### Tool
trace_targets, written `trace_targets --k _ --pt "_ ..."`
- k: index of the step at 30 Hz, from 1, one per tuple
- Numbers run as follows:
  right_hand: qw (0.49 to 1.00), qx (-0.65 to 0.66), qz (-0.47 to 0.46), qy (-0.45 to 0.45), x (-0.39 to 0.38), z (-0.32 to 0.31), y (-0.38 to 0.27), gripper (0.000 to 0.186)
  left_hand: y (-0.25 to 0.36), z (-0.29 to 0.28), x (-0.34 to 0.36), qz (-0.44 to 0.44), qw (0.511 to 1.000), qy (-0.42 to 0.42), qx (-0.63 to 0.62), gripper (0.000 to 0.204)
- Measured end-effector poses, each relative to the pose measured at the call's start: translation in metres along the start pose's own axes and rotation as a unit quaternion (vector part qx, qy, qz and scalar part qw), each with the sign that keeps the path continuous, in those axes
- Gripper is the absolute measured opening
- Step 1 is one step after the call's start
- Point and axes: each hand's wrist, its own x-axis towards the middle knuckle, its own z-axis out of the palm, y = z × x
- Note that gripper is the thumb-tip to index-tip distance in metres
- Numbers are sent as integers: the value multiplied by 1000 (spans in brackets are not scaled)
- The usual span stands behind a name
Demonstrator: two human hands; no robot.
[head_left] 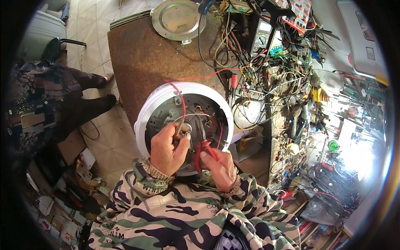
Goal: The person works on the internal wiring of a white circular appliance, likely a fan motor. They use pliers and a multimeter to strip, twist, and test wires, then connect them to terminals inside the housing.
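A round white appliance housing (142, 112) stands open side up at the bench's near edge, with metal brackets and several wires inside. Over its opening, my left hand (168, 150) is closed, pinching a red wire (181, 98) beside a small grey part whose kind I cannot make out. The red wire runs up over the rim and across the bench. My right hand (221, 168) is wrapped round a pair of red-handled pliers (204, 148). Their jaws point into the housing, close to a thin white wire (200, 114); whether they grip anything is unclear.
A round metal plate (178, 21) lies at the far end of the wooden bench (137, 54). Tangled cables, a multimeter (263, 35) and a red-handled screwdriver (234, 81) crowd the right side. More tools cover the far right. On the left, another person's legs (89, 89) are beside the bench.
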Motion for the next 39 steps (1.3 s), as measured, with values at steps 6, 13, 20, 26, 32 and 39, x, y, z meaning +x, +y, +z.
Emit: trace_targets --k 6,13,20,26,32,39 --pt "998 -24 -55 17 1 5 -9 34 -2 2 4 6 1000 -28 -2 24" --pt "996 43 -75 27 9 18 -11 32 3 5 10 -4 998 -58 -15 30" --pt "997 48 -47 22 6 22 -12 28 -1 6 12 -9 998 -55 -33 32" --pt "996 77 -34 25 4 27 -13 26 2 5 11 -33 996 -60 -54 33" --pt "996 71 -45 12 8 25 -10 26 2 6 13 -41 996 -59 -44 35" --pt "996 76 -39 11 17 24 -8 27 -2 7 13 -23 998 -54 -38 36"
